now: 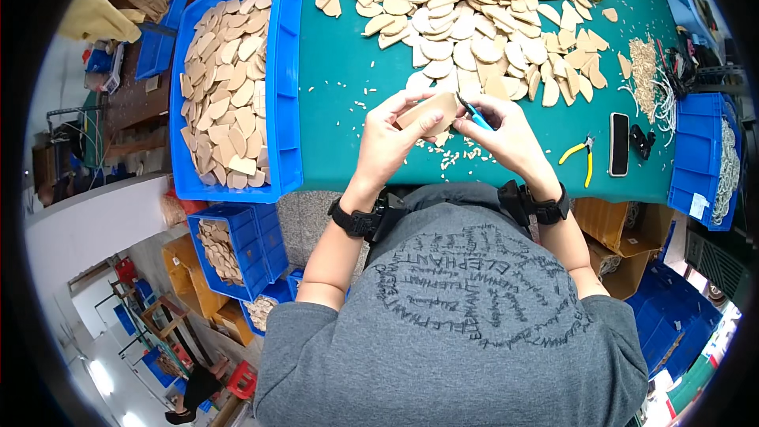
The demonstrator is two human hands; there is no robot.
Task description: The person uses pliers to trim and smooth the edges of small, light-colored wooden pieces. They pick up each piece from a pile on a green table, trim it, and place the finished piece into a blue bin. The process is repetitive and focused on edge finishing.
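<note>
While the head view looks straight down, the left hand (389,136) grips a flat tan wooden piece (429,113) by its left edge, thumb on top and fingers (414,100) curled round it, just above the near edge of the green counter (332,71). At three o'clock from the piece, the right hand (506,130) is closed round a small blue-handled cutter (474,114), whose tip meets the piece's right edge. Both hands are clenched on what they hold; neither is loose.

To do this trimming well, I judge that the left hand should hold the piece steady and level, with its fingertips clear of the edge where the cutter bites. The cutter should meet the edge squarely and take only the projecting nub, since a slanted bite could gouge the wood. Pale offcuts (455,158) lie scattered on the counter at six o'clock from the hands.

At twelve o'clock lies a broad heap of similar wooden pieces (474,16). At nine o'clock a blue bin (286,71) holds more of them, stacked flat. At three o'clock, well apart, lie yellow-handled pliers (581,154) and a dark phone (619,144). Whether the cutter's blades are shut on the wood cannot be told.
</note>
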